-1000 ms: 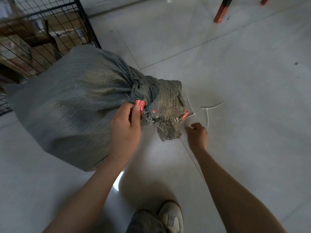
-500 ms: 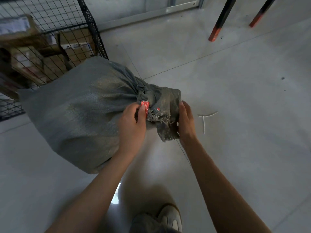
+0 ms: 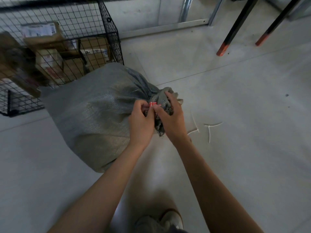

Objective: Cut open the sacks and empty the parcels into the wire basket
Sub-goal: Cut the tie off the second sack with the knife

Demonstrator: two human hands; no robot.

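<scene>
A full grey woven sack (image 3: 94, 113) lies on the floor, its tied neck pointing right. My left hand (image 3: 140, 122) pinches a small red tag (image 3: 153, 103) at the neck. My right hand (image 3: 172, 118) grips the bunched, frayed mouth of the sack right beside it. Both hands touch at the tie. The black wire basket (image 3: 107, 24) stands behind the sack at the upper left, holding several cardboard parcels (image 3: 91, 56).
Two cut white cable ties (image 3: 209, 130) lie on the grey floor just right of my hands. Black legs with red feet (image 3: 222, 49) stand at the upper right. My shoe (image 3: 171, 219) shows at the bottom edge.
My right hand left the floor near the cable ties and came up onto the sack's mouth, now gripping it. My left hand stayed on the red tag. The camera tilted upward.
</scene>
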